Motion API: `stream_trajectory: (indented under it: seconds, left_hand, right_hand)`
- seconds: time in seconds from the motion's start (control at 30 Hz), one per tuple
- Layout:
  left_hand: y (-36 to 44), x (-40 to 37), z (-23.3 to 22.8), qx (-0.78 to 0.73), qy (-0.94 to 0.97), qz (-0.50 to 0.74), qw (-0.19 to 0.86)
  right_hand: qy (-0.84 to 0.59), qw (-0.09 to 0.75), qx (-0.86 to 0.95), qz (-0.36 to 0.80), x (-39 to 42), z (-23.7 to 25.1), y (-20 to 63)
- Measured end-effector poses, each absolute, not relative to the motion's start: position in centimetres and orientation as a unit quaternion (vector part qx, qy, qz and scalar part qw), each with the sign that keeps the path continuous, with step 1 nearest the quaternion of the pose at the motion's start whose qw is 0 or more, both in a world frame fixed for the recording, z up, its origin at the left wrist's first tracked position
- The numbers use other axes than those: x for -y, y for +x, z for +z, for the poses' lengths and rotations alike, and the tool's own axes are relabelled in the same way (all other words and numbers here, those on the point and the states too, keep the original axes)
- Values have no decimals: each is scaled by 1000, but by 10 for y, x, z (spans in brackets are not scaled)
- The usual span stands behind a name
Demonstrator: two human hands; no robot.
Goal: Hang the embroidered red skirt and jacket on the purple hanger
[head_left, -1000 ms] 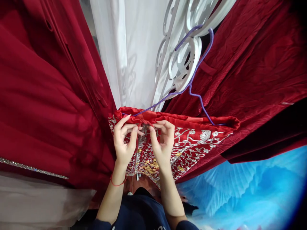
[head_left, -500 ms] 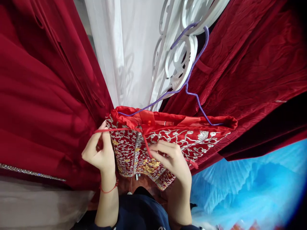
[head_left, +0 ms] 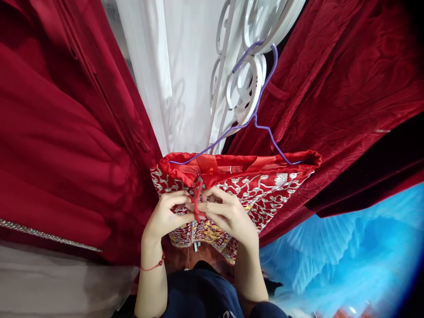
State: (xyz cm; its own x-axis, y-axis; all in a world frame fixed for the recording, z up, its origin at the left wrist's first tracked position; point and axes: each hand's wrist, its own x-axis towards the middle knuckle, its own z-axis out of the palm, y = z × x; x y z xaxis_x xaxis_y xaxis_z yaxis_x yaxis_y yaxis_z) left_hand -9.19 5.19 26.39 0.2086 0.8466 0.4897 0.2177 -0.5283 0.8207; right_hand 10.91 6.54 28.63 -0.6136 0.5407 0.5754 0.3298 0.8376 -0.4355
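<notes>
A red embroidered skirt (head_left: 271, 190) with silver and gold patterns hangs by its gathered satin waistband from a purple wire hanger (head_left: 228, 132). At its front opening, a red drawstring (head_left: 198, 198) hangs in a loop between my hands. My left hand (head_left: 168, 214) pinches the cord from the left, fingertips close together. From the right, my right hand (head_left: 228, 214) has its fingers bent round the same cord. Both sets of fingertips nearly meet in front of the skirt, and the cord's ends are partly hidden by them.
The hanger hooks onto a white scrollwork rack (head_left: 245, 88). Dark red garments hang on the left (head_left: 66, 145) and right (head_left: 347, 79). White cloth (head_left: 192, 66) hangs behind, and bright blue fabric (head_left: 324, 251) lies at lower right.
My left hand has moved right, from pulling its end of the drawstring out sideways to meeting my right hand at the centre. The cord now forms a loop between them.
</notes>
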Motion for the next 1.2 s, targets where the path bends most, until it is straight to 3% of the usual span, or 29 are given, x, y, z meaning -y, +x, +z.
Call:
stream_trajectory:
  seconds: [0.13, 0.27, 0.53, 0.67, 1.03, 1.1, 1.2]
  left_hand:
    - [-94, -54, 259, -400, 678, 490, 374]
    - [-86, -55, 252, -440, 614, 530, 386]
    - [-74, -57, 252, -461, 489, 704, 230]
    - [-82, -66, 256, -469, 469, 733, 149]
    - [-97, -79, 261, -510, 382, 770, 28]
    - [-99, -77, 259, -493, 392, 776, 40]
    - [-100, -72, 255, -452, 478, 740, 138]
  right_hand:
    - [-290, 355, 889, 14, -64, 281, 103]
    - [-301, 376, 876, -18, -72, 276, 94]
    - [-324, 500, 803, 28, -80, 275, 88]
    - [-364, 579, 730, -8, -81, 281, 96]
    - [-425, 570, 691, -130, -84, 280, 121]
    - [-423, 577, 686, -127, -81, 281, 123]
    - [-400, 582, 703, -87, -71, 284, 117]
